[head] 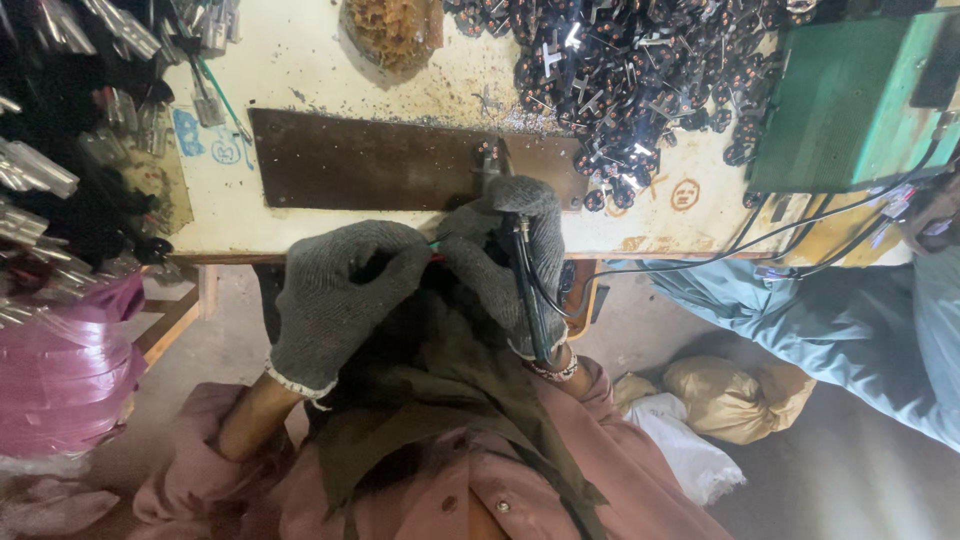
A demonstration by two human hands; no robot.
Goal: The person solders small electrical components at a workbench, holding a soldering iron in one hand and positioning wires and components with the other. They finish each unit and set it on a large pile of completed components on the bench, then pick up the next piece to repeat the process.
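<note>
Your left hand [345, 300], gloved grey, is closed in a pinch on a thin red-and-green wire [436, 250] at the near edge of the desk [300, 60]. Your right hand [510, 250] is wrapped shut around a black corded tool [528, 300], tip toward the dark metal plate [370, 165], likely for bracing. Far right: heap of small black parts [640, 70].
</note>
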